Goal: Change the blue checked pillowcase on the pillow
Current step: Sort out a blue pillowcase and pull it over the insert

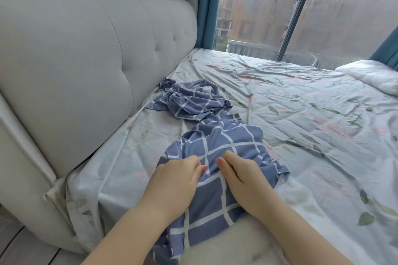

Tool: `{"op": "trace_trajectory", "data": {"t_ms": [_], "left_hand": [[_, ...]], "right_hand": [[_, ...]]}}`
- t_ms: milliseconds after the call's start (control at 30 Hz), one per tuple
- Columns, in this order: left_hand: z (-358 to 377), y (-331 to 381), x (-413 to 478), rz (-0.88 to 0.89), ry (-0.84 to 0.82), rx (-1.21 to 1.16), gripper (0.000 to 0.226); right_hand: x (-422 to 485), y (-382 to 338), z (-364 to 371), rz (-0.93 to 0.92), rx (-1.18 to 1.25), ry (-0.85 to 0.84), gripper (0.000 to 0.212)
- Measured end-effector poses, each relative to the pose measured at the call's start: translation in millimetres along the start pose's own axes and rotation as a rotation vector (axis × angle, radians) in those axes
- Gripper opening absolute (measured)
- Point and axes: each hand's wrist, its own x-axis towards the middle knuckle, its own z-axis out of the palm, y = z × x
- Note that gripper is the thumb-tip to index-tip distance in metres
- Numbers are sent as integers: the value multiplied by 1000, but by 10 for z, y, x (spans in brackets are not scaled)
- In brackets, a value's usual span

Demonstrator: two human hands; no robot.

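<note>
Hands low down at the near edge of the bed, both on the blue checked pillowcase [226, 146]. Left hand [174, 180] with fingers curled in, pinching a fold of that cloth. Right hand [243, 183] just beside it, fingers bent too, gripping the same cloth from the other side. Fingertips of the two hands near each other but apart. Pillowcase spread out and wrinkled on the flowery bed sheet [312, 114], its near end lying over a soft white thing [226, 245] at the bottom, too blurry to tell if a pillow. Further back, right by the grey padded headboard [86, 60], a crumpled blue checked cloth [193, 101] in a heap. Far off on the right, white bedding [372, 75] near the window [258, 6]. Rain streaks on the glass. Teal curtain [209, 6] next to the headboard.
</note>
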Motion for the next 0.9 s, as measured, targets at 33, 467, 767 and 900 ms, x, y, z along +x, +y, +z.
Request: {"op": "trace_trajectory", "data": {"t_ms": [33, 467, 767, 900], "left_hand": [[21, 31, -45, -4, -1, 25, 37], [-152, 344, -267, 353, 182, -641, 32], [57, -167, 221, -444, 252, -277, 26], [64, -279, 351, -663, 99, -821, 55]], "right_hand": [[1, -10, 8, 0, -7, -6, 38], [-275, -265, -288, -336, 44, 401, 57], [-67, -64, -164, 181, -224, -89, 70], [-102, -164, -191, 230, -189, -143, 76]]}}
